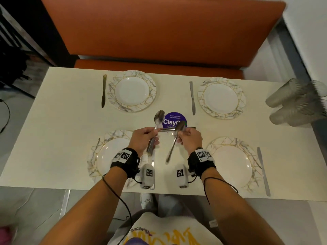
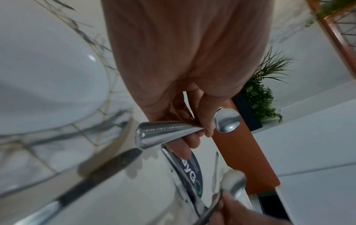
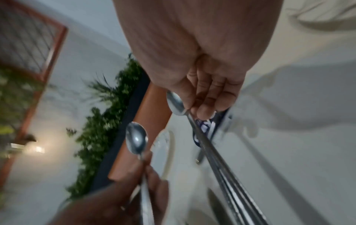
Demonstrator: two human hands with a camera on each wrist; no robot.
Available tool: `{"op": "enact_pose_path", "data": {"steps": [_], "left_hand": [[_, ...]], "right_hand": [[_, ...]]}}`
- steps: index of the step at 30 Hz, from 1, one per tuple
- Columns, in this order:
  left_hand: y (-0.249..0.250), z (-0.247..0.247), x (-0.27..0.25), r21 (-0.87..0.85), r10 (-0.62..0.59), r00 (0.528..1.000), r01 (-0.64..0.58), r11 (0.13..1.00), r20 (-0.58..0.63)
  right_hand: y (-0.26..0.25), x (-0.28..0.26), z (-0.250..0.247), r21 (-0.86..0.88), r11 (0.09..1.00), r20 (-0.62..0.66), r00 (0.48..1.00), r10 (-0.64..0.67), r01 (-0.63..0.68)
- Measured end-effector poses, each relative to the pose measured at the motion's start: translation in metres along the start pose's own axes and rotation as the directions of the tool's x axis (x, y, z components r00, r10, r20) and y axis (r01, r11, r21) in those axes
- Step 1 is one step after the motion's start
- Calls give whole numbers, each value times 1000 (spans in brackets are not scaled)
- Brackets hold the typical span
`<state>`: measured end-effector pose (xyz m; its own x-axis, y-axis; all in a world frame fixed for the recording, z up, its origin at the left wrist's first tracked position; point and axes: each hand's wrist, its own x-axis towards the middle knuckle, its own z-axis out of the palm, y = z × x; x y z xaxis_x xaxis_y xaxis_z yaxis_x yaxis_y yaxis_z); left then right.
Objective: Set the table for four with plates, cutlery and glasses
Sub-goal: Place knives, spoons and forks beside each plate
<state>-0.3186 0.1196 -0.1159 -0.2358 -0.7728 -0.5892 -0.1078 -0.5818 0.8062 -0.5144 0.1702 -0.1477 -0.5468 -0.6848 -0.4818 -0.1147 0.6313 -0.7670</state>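
My left hand (image 1: 141,138) grips a spoon bundle (image 1: 155,131), and my right hand (image 1: 190,138) pinches one shiny steel spoon (image 1: 174,141) with curled fingers (image 3: 204,105), above the table (image 1: 62,129) centre. Four marbled gold-lined plates (image 1: 131,91) sit around (four knives (image 1: 192,98) beside them). Stacked glasses (image 1: 297,101) lie far right.

orange bench (image 1: 159,32) | grey tiled floor (image 1: 35,209) | green plants (image 2: 258,97) | white wall (image 1: 309,23)
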Motion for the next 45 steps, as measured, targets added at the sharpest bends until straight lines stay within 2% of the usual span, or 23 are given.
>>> {"op": "enact_pose_path", "data": {"steps": [4,7,13,15,18,20,22,24,30,36,41,45], "left_hand": [[-20,-29,-11,38,-5,999,7,999,-34],[-27,-41,-21,27,-10,999,10,1000,-32],[-34,-54,-28,11,7,1000,-6,1000,-27],[-35,-55,-29,8,11,1000,-11,1000,-26],[-37,-56,-29,21,17,999,-16,1000,-32],[-38,-57,-28,31,20,999,-19,999,-37],[-39,-56,-27,41,27,999,-25,999,-45],[-40,-55,-26,59,35,998,-32,998,-50],[-43,-52,-28,44,44,998,-42,998,-42],[-47,-45,-26,57,20,998,-17,998,-58],[-46,-32,-28,69,0,1000,0,998,8],[-46,-11,-30,163,5,996,-19,986,85]], "right_hand": [[38,-24,29,-225,974,42,999,22,-12],[49,-39,44,-369,929,53,998,-20,39],[50,-48,46,-430,902,56,998,-16,38],[53,-50,42,-434,898,44,998,-50,64],[64,-60,33,-503,837,96,976,-194,216],[77,-69,30,-569,743,221,935,-276,354],[89,-76,30,-633,639,314,899,-305,438],[98,-81,31,-645,610,337,888,-313,460],[99,-90,41,-618,615,355,872,-337,489],[96,-88,46,-602,643,360,880,-311,474],[91,-86,37,-472,764,311,894,-323,440],[72,-82,18,-263,891,145,928,-343,370]]}}
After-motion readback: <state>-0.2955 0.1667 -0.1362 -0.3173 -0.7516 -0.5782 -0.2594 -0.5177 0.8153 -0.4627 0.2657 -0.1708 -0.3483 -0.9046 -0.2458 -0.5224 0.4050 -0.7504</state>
